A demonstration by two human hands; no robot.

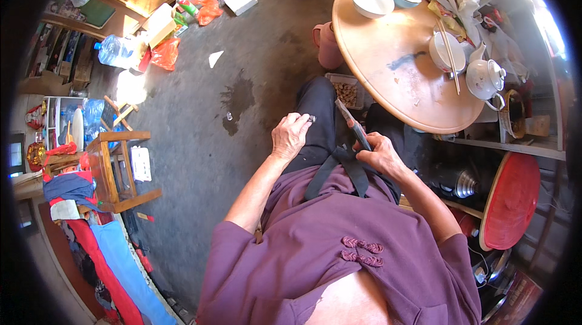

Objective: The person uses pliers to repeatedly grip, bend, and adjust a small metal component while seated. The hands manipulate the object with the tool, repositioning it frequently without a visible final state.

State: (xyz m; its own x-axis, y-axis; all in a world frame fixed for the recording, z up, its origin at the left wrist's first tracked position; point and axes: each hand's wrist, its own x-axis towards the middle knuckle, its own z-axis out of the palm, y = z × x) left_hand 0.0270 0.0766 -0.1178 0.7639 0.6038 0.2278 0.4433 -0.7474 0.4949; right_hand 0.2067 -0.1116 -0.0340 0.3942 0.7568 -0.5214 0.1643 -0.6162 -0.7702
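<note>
Over my left thigh, my left hand [290, 136] is closed, its fingertips pinching a small dark and silvery piece [312, 119] whose kind is too small to make out. My right hand [381, 150] wraps round the dark handle of a knife-like tool [350, 119]. Its narrow, brownish-grey end points up and left, away from me. A gap separates the tool from my left hand. Dark straps [339, 173] lie across my lap below both hands. Beyond my knees, a pale basket [328, 76] holds small tan pieces that look like nuts, partly under the table.
A round wooden table [388, 70] stands ahead right, with white bowls [372, 2], chopsticks [448, 52] and a teapot [485, 79]. Beside it is a pink jug [328, 46]. A red round lid [512, 202] leans at right. Left are a wooden stool [124, 167] and a water bottle [118, 52].
</note>
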